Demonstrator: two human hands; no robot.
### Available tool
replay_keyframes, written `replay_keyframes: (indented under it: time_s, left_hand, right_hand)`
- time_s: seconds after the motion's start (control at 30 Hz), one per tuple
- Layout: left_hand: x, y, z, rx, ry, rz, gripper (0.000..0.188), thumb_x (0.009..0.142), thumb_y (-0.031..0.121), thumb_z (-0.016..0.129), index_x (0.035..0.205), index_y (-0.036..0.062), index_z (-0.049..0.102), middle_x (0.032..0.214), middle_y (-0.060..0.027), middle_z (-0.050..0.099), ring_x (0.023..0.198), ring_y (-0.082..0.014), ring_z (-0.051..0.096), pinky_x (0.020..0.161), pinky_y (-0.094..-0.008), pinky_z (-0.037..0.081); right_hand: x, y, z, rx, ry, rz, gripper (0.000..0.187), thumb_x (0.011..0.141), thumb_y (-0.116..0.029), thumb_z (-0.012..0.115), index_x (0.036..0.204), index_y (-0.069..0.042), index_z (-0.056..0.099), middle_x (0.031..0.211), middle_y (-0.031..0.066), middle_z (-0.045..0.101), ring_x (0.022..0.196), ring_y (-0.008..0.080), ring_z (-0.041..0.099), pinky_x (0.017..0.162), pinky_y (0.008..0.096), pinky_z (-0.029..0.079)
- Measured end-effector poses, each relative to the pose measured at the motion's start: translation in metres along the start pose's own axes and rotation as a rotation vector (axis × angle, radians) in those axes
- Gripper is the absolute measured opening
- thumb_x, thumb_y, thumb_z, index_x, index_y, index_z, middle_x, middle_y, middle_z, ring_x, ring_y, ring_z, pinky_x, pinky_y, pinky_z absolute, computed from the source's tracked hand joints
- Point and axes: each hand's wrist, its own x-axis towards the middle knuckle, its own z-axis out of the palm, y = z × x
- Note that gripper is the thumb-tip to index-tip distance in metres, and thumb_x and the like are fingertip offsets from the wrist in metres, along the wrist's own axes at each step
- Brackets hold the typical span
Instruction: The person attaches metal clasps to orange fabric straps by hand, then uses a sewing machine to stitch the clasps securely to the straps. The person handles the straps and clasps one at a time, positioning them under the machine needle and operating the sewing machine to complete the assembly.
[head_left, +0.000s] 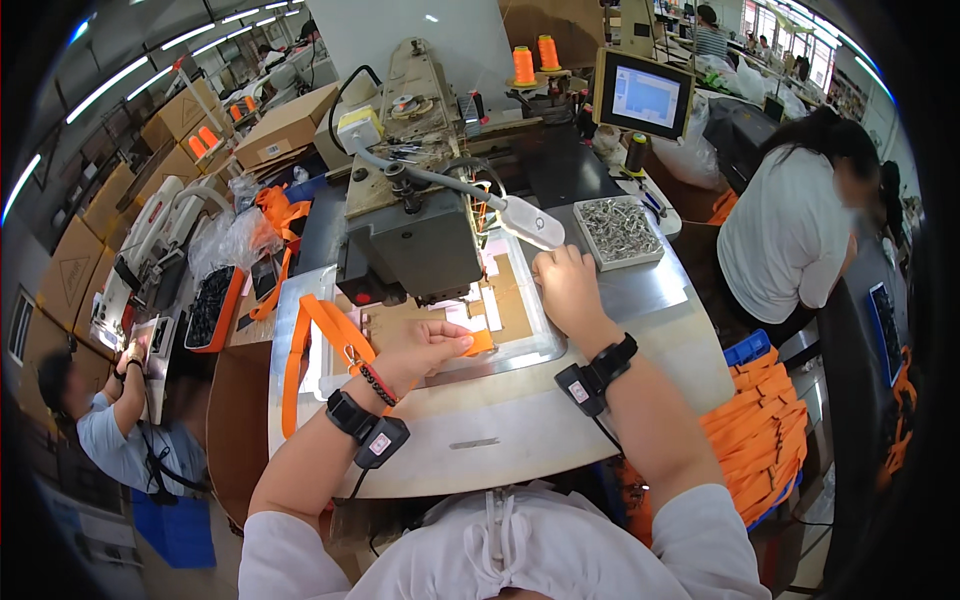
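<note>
My left hand [425, 350] pinches the end of an orange webbing strap [480, 343] between thumb and fingers, over the brown sewing template [515, 290]. More of the orange strap loops up and left of my wrist, with a metal snap hook [350, 356] lying beside that wrist. My right hand [568, 290] is closed, its fingers curled down at the right edge of the template's frame, just below a white lamp [532, 224]. Whatever its fingertips hold, if anything, is hidden. The dark head of a sewing machine [415, 250] stands right above the template.
A white tray of metal hooks [618, 230] sits right of the lamp, a control screen [645, 95] behind it. Bundled orange straps [760, 430] fill a blue crate at my right. Co-workers sit at the left and right. An orange-rimmed bin [213, 310] holds black parts.
</note>
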Motion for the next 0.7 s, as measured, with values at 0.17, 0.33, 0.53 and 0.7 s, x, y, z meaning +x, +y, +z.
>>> replay_keyframes:
  time_s: [0.17, 0.33, 0.53, 0.7]
  left_hand:
    - [0.013, -0.008, -0.002, -0.047, -0.037, -0.031, 0.029, 0.088, 0.028, 0.071, 0.107, 0.0065, 0.065, 0.075, 0.0089, 0.055, 0.054, 0.0009, 0.033, 0.046, -0.0176, 0.024]
    - [0.015, 0.002, -0.008, -0.133, -0.118, -0.078, 0.029, 0.089, 0.030, 0.070, 0.107, 0.0075, 0.065, 0.079, 0.0082, 0.058, 0.057, 0.0008, 0.036, 0.049, -0.0167, 0.027]
    - [0.025, 0.000, -0.014, 0.064, -0.030, -0.015, 0.019, 0.090, 0.023, 0.067, 0.102, 0.0081, 0.068, 0.076, 0.0078, 0.059, 0.057, -0.0002, 0.036, 0.048, -0.0186, 0.025]
    - [0.032, -0.001, -0.019, 0.088, -0.016, -0.031, 0.017, 0.086, 0.024, 0.071, 0.093, 0.0092, 0.068, 0.071, 0.0070, 0.058, 0.058, 0.0002, 0.041, 0.048, -0.0186, 0.028]
  right_hand:
    - [0.002, -0.014, -0.028, 0.922, -0.315, 0.009, 0.032, 0.082, -0.014, 0.070, 0.109, -0.001, 0.060, 0.103, 0.0099, 0.064, 0.094, 0.0246, 0.062, 0.079, 0.0354, 0.049]
    - [-0.012, -0.037, -0.025, 1.152, -0.448, -0.167, 0.048, 0.084, -0.007, 0.071, 0.125, -0.002, 0.046, 0.093, 0.0042, 0.061, 0.086, 0.0149, 0.060, 0.078, 0.0287, 0.049]
    - [-0.008, -0.033, -0.011, 0.937, -0.274, -0.333, 0.023, 0.080, 0.001, 0.068, 0.102, -0.003, 0.060, 0.093, 0.0100, 0.059, 0.079, 0.0196, 0.062, 0.070, 0.0318, 0.051]
    - [-0.006, -0.036, -0.019, 0.974, -0.393, -0.202, 0.020, 0.077, 0.002, 0.070, 0.096, -0.002, 0.068, 0.099, 0.0085, 0.063, 0.087, 0.0249, 0.064, 0.079, 0.0308, 0.054]
